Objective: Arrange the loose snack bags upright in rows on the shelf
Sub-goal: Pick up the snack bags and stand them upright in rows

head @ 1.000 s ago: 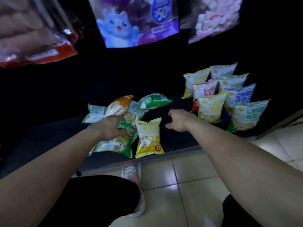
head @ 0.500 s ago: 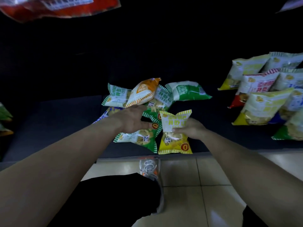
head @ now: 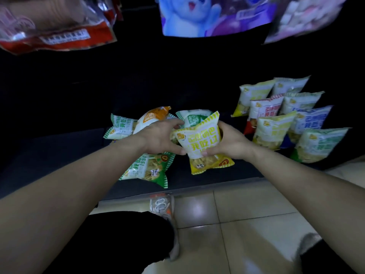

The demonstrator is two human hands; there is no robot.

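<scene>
Yellow snack bag (head: 203, 143): gripped between both hands, long axis near upright, top tilted right. Right hand (head: 230, 142) fingers clasp its right edge; left hand (head: 160, 138) fingers pinch its left edge. Standing rows (head: 286, 117): right of the fingers, right hand nearer. Loose green bag (head: 148, 169): below the left fingers.

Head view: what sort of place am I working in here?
Probably a shop aisle: a low dark shelf with snack bags standing in rows, more packets hanging above, and a tiled floor.
</scene>
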